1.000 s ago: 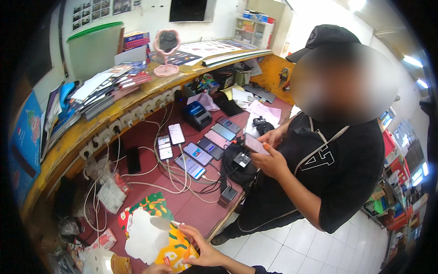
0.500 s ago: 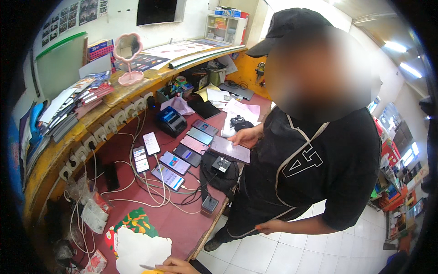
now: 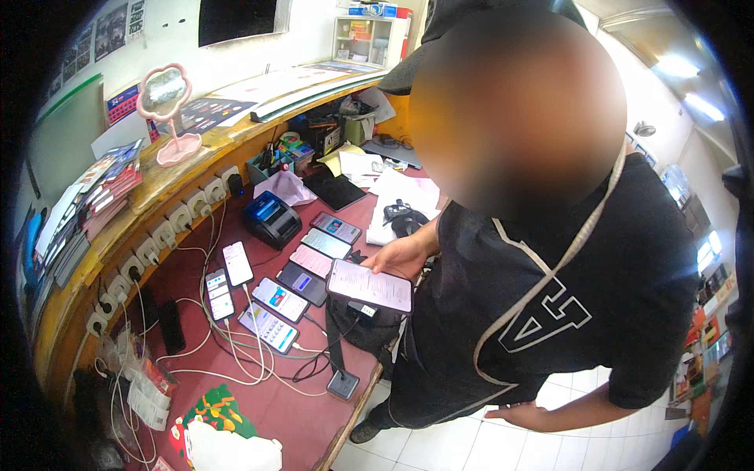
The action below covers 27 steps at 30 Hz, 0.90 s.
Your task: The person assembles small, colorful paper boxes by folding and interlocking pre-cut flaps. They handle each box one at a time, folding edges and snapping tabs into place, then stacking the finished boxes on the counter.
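A matt, dark red countertop (image 3: 275,400) was seen beside a raised ledge (image 3: 169,184) of varnished, glossy wood. Smooth glass screens were shown by the row of phones (image 3: 302,275), and soft white plastic sheathing by the charging cables (image 3: 236,357). The card terminal (image 3: 271,218) was cased in black and blue plastic. The pink mirror stand (image 3: 177,145) looked of smooth plastic. A matt black cloth shirt (image 3: 550,298) was worn by the other person. The floor tiles (image 3: 503,447) were glazed and shiny.
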{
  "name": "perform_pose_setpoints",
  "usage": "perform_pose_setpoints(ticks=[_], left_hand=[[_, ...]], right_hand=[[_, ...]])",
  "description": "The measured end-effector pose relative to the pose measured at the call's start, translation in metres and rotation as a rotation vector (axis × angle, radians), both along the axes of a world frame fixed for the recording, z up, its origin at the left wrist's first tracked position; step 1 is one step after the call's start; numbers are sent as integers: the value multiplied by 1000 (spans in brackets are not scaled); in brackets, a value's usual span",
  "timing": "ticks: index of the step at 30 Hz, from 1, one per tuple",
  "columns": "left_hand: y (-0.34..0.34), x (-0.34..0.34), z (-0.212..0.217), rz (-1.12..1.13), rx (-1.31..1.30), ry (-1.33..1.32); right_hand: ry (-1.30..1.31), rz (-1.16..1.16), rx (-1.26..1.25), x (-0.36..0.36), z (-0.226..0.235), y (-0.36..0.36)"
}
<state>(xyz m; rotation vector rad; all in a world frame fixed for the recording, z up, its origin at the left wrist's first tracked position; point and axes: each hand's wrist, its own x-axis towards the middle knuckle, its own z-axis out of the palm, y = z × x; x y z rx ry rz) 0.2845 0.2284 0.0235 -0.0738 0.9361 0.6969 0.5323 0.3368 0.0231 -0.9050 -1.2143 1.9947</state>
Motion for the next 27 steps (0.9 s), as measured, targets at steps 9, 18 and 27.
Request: perform_pose_setpoints(ticks=[9, 18, 27], left_hand=[[14, -1, -7, -24, -129, 18], [20, -7, -14, -52, -201, 10], [27, -13, -13, -72, -243, 5]], right_hand=[[-50, 150, -27, 74, 25, 86], [4, 502, -199, 163, 103, 269], [15, 716, -333, 186, 128, 364]])
